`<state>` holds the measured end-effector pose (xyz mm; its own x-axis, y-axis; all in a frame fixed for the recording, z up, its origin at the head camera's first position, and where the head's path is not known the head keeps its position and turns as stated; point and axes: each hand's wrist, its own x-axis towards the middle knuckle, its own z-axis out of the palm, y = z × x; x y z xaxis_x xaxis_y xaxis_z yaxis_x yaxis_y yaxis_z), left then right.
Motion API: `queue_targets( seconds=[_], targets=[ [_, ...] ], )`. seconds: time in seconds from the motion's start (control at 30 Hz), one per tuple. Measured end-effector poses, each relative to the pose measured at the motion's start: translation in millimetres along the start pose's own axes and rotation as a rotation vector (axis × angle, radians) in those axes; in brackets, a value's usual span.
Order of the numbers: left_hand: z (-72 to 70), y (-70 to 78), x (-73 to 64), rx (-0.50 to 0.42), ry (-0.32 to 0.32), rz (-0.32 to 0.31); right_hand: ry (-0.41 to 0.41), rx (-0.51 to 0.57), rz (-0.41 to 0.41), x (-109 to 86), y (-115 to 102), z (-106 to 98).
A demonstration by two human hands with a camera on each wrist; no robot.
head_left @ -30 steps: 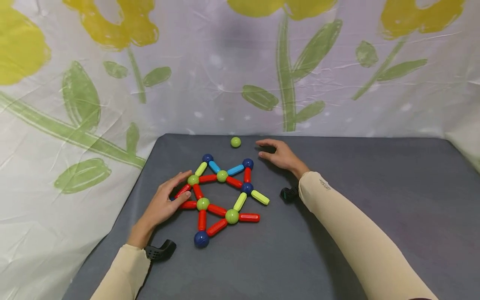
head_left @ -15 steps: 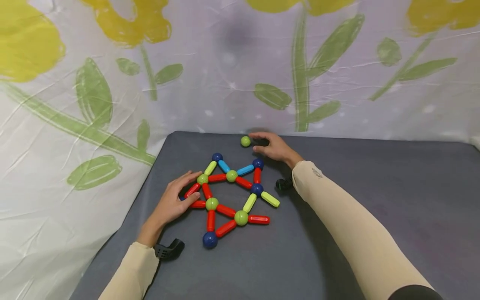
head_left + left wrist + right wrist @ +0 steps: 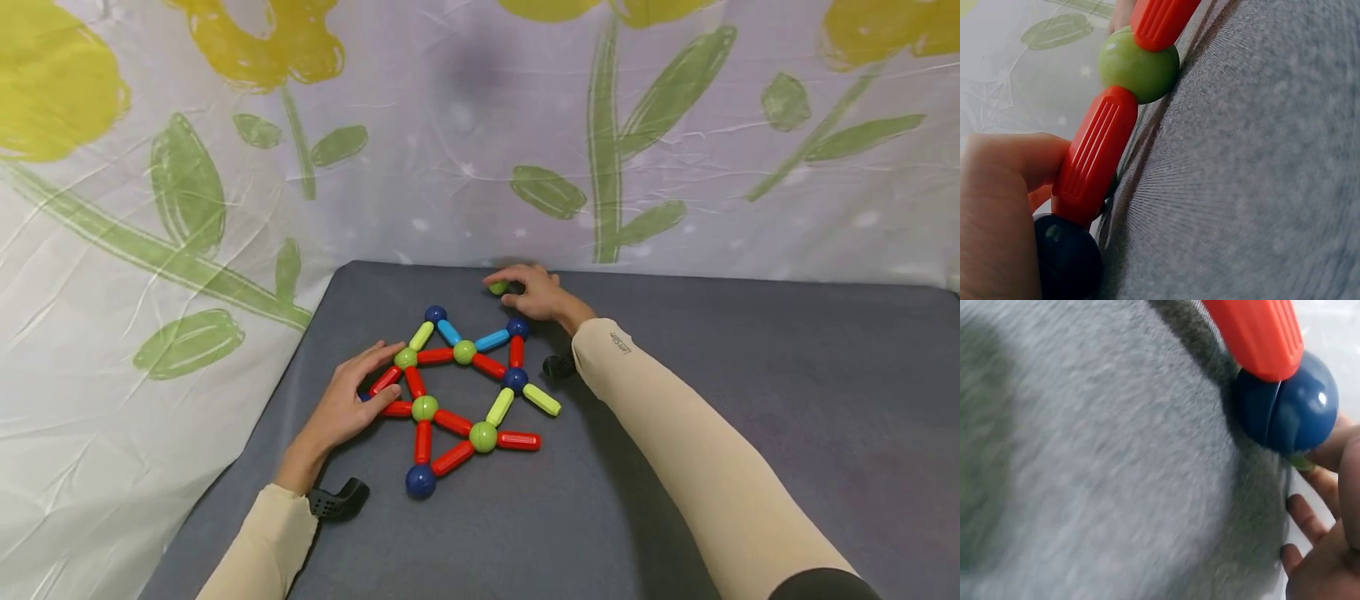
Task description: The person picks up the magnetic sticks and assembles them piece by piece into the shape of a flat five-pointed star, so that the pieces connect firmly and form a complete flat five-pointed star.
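A flat frame of magnetic rods and balls lies on the grey table, its red rod (image 3: pixel 453 422), blue rods and yellow-green rods joined by green and dark blue balls. My left hand (image 3: pixel 345 400) holds the frame's left corner, thumb at a red rod and fingertips by the green ball (image 3: pixel 406 358). The left wrist view has the thumb against the red rod (image 3: pixel 1095 150), above a dark blue ball (image 3: pixel 1067 256). Beyond the frame, my right hand (image 3: pixel 536 293) has thumb and index finger around a loose green ball (image 3: pixel 498 287), partly covered by the fingers.
The grey table (image 3: pixel 675 417) meets a white cloth backdrop (image 3: pixel 450 150) with printed flowers just behind the right hand. The frame's blue ball (image 3: pixel 517 327) sits close below the right hand. One red rod (image 3: pixel 519 441) and one yellow-green rod (image 3: pixel 542 399) stick out rightward with free ends.
My right hand has moved left to the loose green ball, its fingers now around it; the ball has shifted slightly right. The left hand keeps its place on the frame. The head view has shifted slightly.
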<state>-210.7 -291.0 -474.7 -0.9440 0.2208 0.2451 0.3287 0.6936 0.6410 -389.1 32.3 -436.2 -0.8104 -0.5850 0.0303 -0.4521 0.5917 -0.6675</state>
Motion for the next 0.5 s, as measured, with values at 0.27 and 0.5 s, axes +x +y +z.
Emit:
queue_targets(
  seconds=[0.27,0.5],
  targets=[
    [2.8,1.4,1.1,-0.008,0.012,0.029,0.106,0.052,0.053,-26.5,24.8,-12.9],
    [7.3,3.2,1.9,0.031,0.017,0.052,0.157,0.058,0.046,-58.0,49.8,-28.5]
  ],
)
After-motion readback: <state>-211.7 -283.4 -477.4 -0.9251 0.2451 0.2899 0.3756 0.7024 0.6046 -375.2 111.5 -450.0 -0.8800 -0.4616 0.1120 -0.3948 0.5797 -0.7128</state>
